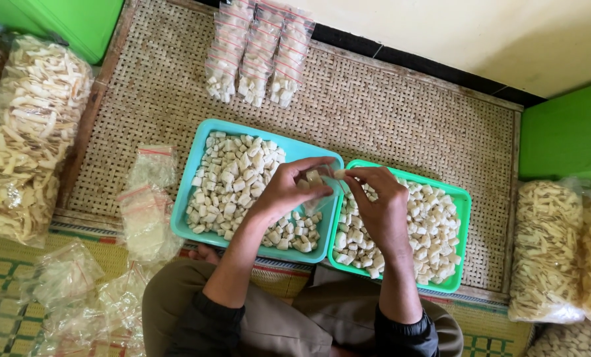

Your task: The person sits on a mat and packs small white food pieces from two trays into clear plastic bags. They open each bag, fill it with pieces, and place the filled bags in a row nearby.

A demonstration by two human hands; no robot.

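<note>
My left hand [287, 190] holds a small clear plastic bag [313, 186] with a few pale snack cubes in it, above the inner edges of two trays. My right hand [379, 206] pinches one pale cube [339, 174] at the bag's mouth. Below the left hand lies a turquoise tray [191, 177] full of white snack cubes. A green tray [459, 233] with more cubes sits under the right hand. Both trays rest on a woven bamboo mat [388, 112].
Three filled small packets [258, 53] lie at the mat's far edge. Empty clear bags [147, 201] are heaped at the left. Large bags of pale chips stand at the left [28, 132] and right [546, 251]. Green boxes [566, 132] flank the mat. My knees are at the bottom.
</note>
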